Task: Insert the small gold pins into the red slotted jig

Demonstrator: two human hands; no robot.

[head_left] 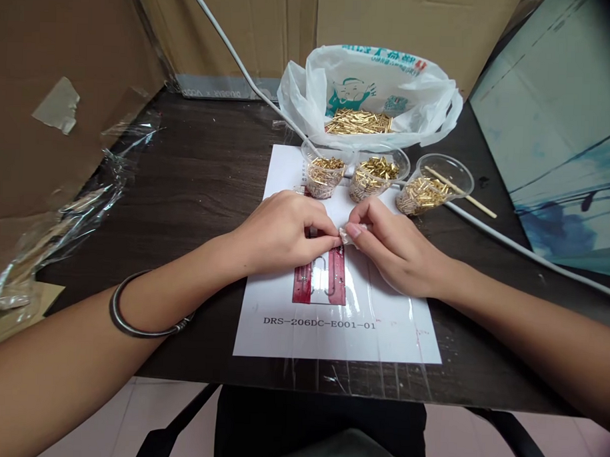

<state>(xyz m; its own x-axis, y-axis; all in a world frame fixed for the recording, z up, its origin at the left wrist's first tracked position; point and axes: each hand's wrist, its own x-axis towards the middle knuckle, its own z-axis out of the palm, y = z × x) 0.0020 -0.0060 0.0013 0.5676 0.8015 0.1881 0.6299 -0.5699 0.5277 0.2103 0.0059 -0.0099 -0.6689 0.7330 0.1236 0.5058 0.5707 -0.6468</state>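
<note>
My right hand (392,248) pinches a small crumpled white tissue (352,235) between thumb and fingers. Close against it, the thumb and forefinger of my left hand (289,231) are pressed together. Whatever lies between those left fingertips is too small to make out. Both hands are over a printed white sheet (266,337) marked DRS-206DC-E001-01. Partly covered by my left hand is the sheet's red and white printed picture (335,286), with grey curved outlines.
Behind the hands stand three see-through cups of small brass-coloured pins: left (324,179), middle (374,181) and right (421,196). A wooden stick (466,194) leans in the right cup. Farther back sits a white plastic bag (423,116) with more pins. A white cable (524,253) crosses the table.
</note>
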